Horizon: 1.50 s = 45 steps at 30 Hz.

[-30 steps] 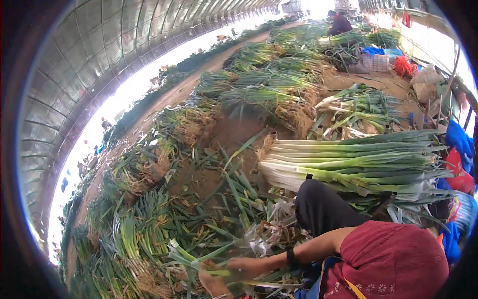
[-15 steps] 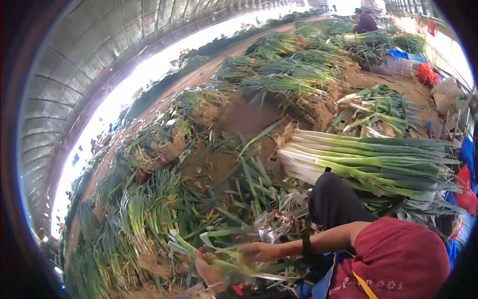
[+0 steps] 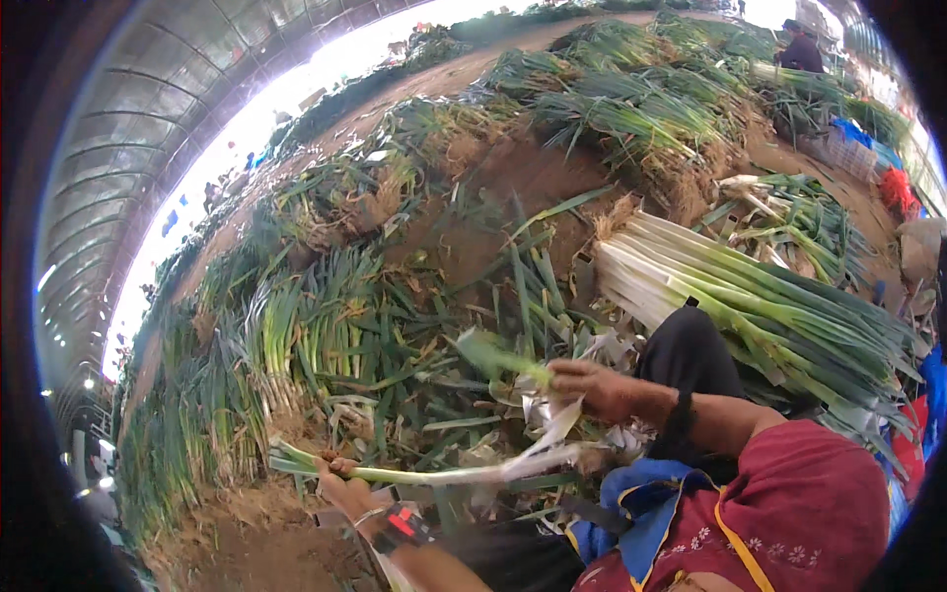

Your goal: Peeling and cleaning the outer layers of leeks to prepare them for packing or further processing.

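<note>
My left hand [image 3: 340, 479], with a dark and red band at its wrist, is closed around the green end of a leek [image 3: 424, 478]. Its pale stalk points right toward my lap, with the root end [image 3: 589, 456] near the blue apron [image 3: 631, 493]. Above the stalk, my right hand [image 3: 592, 388] pinches a peeled leek leaf [image 3: 503, 361], its green part blurred. A pale strip of the leaf hangs down to the stalk. Beside my dark bent knee [image 3: 686, 345] lies a large bundle of cleaned leeks [image 3: 730, 286], white ends to the left.
Unpeeled leeks [image 3: 296, 335] lie in rows on the left, with more heaps [image 3: 631, 118] farther back. Leaf scraps [image 3: 424, 395] litter the brown soil [image 3: 247, 538]. A red net bag [image 3: 898, 192] lies at the far right. Another person [image 3: 801, 49] is in the distance.
My hands have moved apart: the right one up and right with the peeled leaf, the left one left with the leek. The view has tilted, turning the bundle diagonal.
</note>
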Tool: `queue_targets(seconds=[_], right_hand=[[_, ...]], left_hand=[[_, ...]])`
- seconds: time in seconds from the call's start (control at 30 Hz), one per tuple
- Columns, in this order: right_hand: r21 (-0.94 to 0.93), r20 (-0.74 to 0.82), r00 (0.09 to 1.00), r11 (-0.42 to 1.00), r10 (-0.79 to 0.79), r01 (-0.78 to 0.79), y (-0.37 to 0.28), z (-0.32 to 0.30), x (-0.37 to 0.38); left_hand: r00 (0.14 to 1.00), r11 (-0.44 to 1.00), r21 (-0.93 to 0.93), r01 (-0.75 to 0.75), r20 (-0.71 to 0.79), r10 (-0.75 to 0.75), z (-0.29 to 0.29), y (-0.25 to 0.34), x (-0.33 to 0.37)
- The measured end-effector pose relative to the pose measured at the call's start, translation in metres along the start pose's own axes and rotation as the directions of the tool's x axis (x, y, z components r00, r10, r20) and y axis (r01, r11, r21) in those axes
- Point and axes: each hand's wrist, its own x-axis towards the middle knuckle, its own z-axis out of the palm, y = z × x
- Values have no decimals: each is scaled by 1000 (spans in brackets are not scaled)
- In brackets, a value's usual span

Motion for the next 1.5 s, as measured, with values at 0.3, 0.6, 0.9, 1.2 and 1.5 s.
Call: queue_targets(seconds=[0.3, 0.6, 0.9, 1.2, 1.5], right_hand=[[197, -255, 962, 968, -101, 154, -52, -72, 18], [-938, 76, 993, 332, -89, 101, 65, -12, 77], [-837, 215, 964, 537, 155, 100, 93, 104, 46], [-688, 125, 970, 687, -208, 236, 93, 98, 40], [-562, 23, 978, 806, -209, 185, 89, 93, 46]], left_hand=[[768, 396, 693, -602, 368, 524, -83, 22, 47], [997, 995, 77, -68, -15, 70, -14, 12, 24], [998, 998, 19, -67, 11, 67, 9, -5, 7], [988, 987, 56, -150, -22, 151, 4, 4, 6], [925, 1000, -18, -16, 380, 22, 41, -41, -39]])
